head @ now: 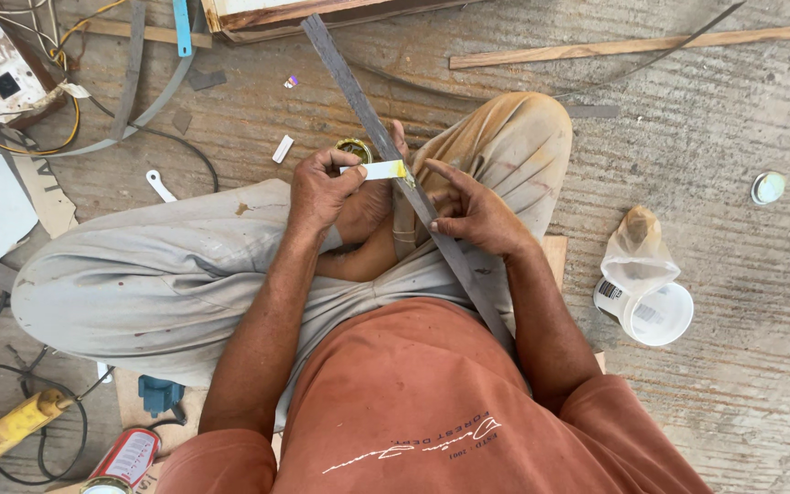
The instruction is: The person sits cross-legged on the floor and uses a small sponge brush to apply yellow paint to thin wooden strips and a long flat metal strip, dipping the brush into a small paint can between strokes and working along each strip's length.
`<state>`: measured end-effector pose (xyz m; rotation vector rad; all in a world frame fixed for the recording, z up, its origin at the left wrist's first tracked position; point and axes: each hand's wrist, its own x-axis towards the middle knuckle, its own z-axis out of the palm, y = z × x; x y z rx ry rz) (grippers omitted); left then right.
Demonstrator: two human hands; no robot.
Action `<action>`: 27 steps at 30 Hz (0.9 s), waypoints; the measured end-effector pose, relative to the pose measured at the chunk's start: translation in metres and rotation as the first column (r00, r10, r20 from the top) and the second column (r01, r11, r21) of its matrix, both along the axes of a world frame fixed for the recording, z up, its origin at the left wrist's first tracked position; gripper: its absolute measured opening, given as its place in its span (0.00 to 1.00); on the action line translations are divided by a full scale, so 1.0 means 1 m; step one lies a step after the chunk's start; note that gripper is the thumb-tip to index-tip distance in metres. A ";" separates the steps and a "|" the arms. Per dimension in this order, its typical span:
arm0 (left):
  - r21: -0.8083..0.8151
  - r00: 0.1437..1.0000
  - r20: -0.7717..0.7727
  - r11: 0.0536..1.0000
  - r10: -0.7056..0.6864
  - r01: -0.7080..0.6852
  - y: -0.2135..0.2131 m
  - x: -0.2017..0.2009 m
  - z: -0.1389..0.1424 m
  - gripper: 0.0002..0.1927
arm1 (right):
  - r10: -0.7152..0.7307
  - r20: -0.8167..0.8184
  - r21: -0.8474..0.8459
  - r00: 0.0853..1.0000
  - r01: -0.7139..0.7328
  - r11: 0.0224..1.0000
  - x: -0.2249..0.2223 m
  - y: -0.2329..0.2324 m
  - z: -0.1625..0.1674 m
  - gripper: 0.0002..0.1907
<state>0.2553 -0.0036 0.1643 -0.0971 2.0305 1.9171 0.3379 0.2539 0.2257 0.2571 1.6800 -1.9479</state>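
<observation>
Only the head view here, looking straight down. The long dark grey flat strip runs diagonally across the seated person's lap, top end toward the wooden frame, bottom end hidden under the orange shirt. The left hand pinches a small yellow-tipped white spatula between thumb and fingers, its tip touching the strip. The right hand steadies the strip from the other side, index finger stretched along it, remaining fingers curled.

Risks as I see it: the strip could twist or slide off the knee, or whatever's on the tip smears onto the trousers. The small round tin just beyond the strip is mostly hidden behind the hands; possibly glue.
</observation>
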 end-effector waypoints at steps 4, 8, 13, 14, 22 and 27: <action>-0.244 0.942 -0.306 0.968 -0.139 0.063 -0.001 0.008 0.014 0.13 | -0.098 -0.069 0.055 0.993 0.102 0.993 -0.003 0.001 -0.004 0.45; -0.354 0.717 -0.620 0.929 -0.318 0.106 0.004 0.014 0.027 0.09 | -0.207 -0.101 0.132 0.973 0.220 0.967 -0.011 -0.004 -0.010 0.42; -0.555 0.535 -0.698 0.832 -0.475 0.014 0.012 0.018 0.039 0.11 | -0.254 -0.069 0.119 0.965 0.261 0.958 -0.015 -0.007 -0.010 0.40; -0.568 0.513 -0.708 0.823 -0.485 -0.006 0.012 0.018 0.041 0.12 | -0.257 -0.056 0.119 0.965 0.262 0.958 -0.014 -0.006 -0.009 0.40; -0.572 0.440 -0.728 0.820 -0.525 0.032 0.015 0.020 0.045 0.17 | -0.259 0.001 -0.214 0.966 0.253 0.943 0.004 0.009 -0.019 0.44; -0.459 0.532 -0.747 0.888 -0.399 0.021 0.018 0.020 0.041 0.11 | -0.356 0.017 -0.239 0.934 0.349 0.906 0.004 0.009 -0.030 0.43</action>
